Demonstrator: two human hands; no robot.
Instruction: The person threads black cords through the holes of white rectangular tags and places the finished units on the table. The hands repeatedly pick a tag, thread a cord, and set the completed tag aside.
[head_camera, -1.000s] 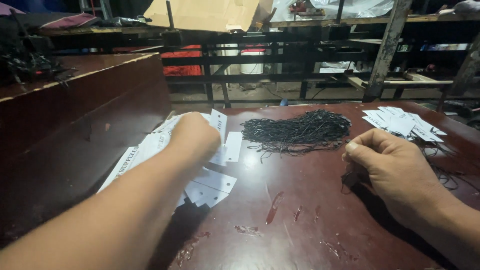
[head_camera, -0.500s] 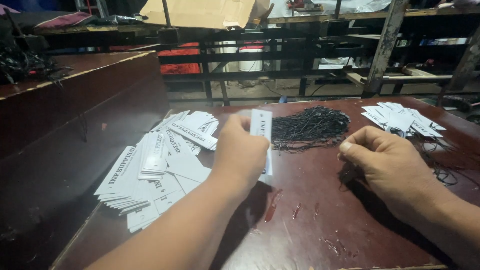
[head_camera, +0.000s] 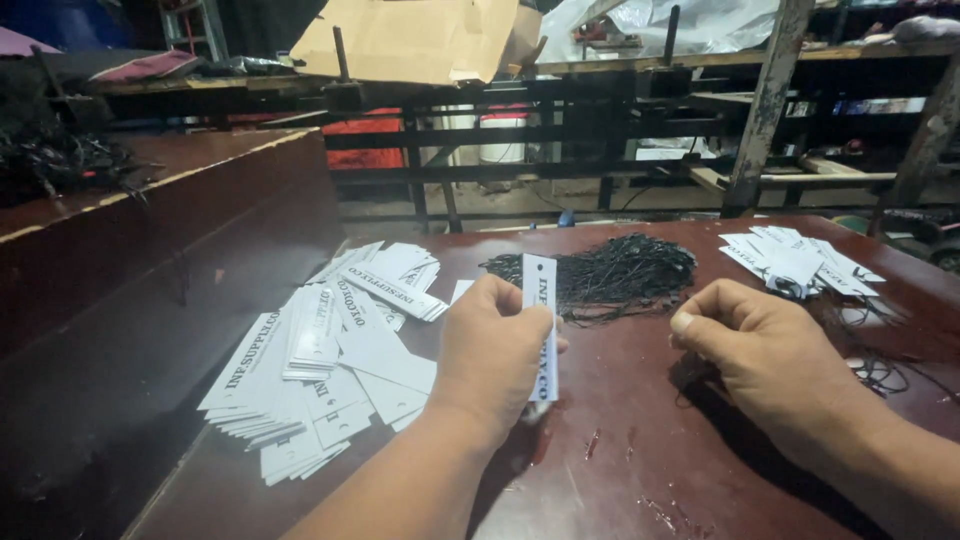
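Observation:
My left hand (head_camera: 492, 350) grips a narrow white paper tag (head_camera: 540, 290) upright over the dark red table (head_camera: 620, 470). To its left lies a loose pile of white tags (head_camera: 330, 350). My right hand (head_camera: 765, 355) hovers to the right with thumb and fingers pinched together; a thin black string seems to run from it, but I cannot tell for sure. A heap of black strings (head_camera: 610, 275) lies just beyond both hands.
A second pile of white tags with strings (head_camera: 795, 262) sits at the far right of the table. A raised wooden bench (head_camera: 150, 190) runs along the left. Metal racks (head_camera: 560, 130) and a cardboard sheet (head_camera: 410, 40) stand behind.
My left hand lifted one tag from the left pile and carried it to the middle, toward my right hand. My right hand stayed nearly still.

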